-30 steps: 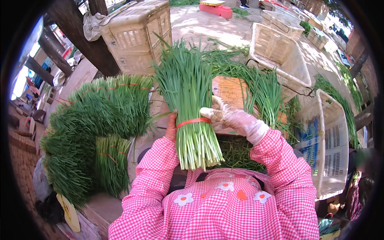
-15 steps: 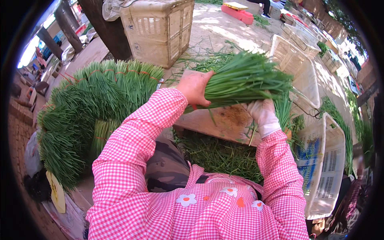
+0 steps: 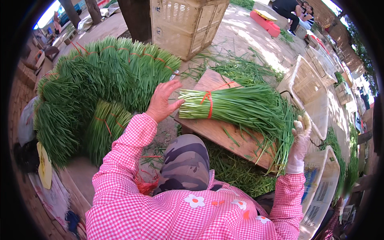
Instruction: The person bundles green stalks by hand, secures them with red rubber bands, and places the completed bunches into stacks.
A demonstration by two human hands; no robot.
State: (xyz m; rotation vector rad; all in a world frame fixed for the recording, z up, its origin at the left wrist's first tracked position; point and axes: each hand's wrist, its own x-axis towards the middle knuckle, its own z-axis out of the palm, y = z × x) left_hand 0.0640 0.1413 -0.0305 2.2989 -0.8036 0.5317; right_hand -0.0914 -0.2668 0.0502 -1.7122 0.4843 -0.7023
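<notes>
A thick bundle of garlic chives [image 3: 240, 105], tied near its pale cut ends with a red band [image 3: 210, 105], lies on a wooden board [image 3: 228, 134] in front of me. My left hand [image 3: 163, 101] is bare and open, fingers spread just beside the cut ends. At the leafy end, my right hand [image 3: 300, 138], in a thin pale glove, is open with its fingers up against the outer leaves. To the left stand several tied chive bundles [image 3: 120, 76] in a curved row, and smaller bundles [image 3: 108, 128] sit inside that curve.
Loose red ties [image 3: 147, 182] lie beside my knee [image 3: 184, 160]. A tall plastic crate [image 3: 184, 28] stands beyond the board. More crates [image 3: 306, 94] line the right side. Cut leaves [image 3: 240, 174] litter the ground below the board. Far back, people [image 3: 294, 16] sit near a red block [image 3: 265, 25].
The chive bundle, held up in both hands before, now lies on the board with its red band showing. My left hand has drawn back left; my right hand has moved right and down.
</notes>
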